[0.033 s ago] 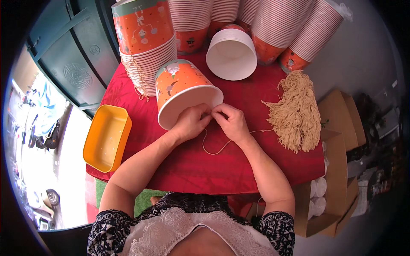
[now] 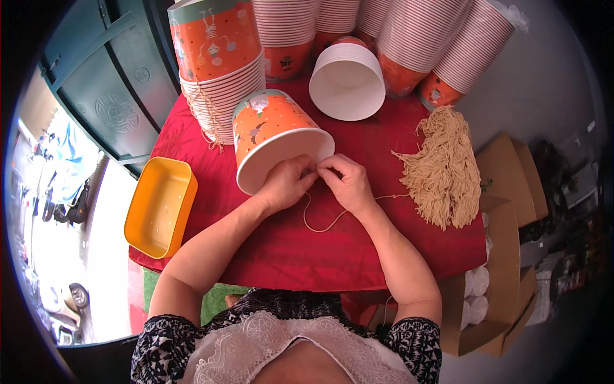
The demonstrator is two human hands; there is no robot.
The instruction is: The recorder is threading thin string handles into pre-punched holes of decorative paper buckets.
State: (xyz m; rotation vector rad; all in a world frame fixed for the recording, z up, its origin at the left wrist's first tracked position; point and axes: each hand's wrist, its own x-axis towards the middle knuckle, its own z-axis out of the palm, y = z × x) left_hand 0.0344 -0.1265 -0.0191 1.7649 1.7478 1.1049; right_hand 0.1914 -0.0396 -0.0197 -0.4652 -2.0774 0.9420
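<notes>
Both hands pinch a beige string (image 2: 323,221) at the orange paper bucket (image 2: 275,144): left hand (image 2: 289,182), right hand (image 2: 345,181). The tipped bucket, unsteadied, could roll toward ten o'clock, pulling the string free.

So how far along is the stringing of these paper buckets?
Possibly done: a stack of orange paper buckets with beige string hanging at its rim. In hand: left hand and right hand work a beige string at the rim of one tipped orange bucket. Left: a bundle of cut strings and more stacks.
</notes>
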